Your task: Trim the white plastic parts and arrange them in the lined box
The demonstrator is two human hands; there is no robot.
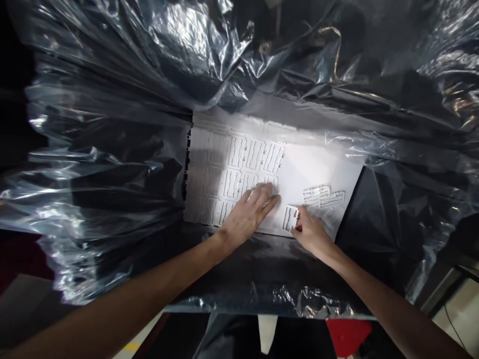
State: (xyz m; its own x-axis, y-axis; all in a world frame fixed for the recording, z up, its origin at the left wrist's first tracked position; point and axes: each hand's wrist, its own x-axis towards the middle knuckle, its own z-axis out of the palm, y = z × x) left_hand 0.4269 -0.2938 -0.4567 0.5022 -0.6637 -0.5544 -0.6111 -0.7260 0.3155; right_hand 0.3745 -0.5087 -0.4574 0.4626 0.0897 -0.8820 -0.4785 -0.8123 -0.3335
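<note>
A white sheet point(299, 162) lies at the bottom of a bin lined with clear plastic. Flat, light-coloured slotted pieces point(236, 152) stand on its left part in neat rows. My left hand point(249, 207) rests with fingers spread over the front row's right end, palm down. My right hand point(312, 229) pinches one small rectangular slotted piece point(290, 218) by its right edge, low over the sheet near its front side. Several loose slotted pieces point(324, 196) lie overlapping just beyond my right hand. What the pieces are made for I cannot make out.
Crumpled clear plastic liner point(93, 164) drapes over the dark bin walls on all sides. The bin's front edge point(262, 304) runs below my forearms. A red object point(348, 336) and a pale strip point(267, 331) show beneath that edge.
</note>
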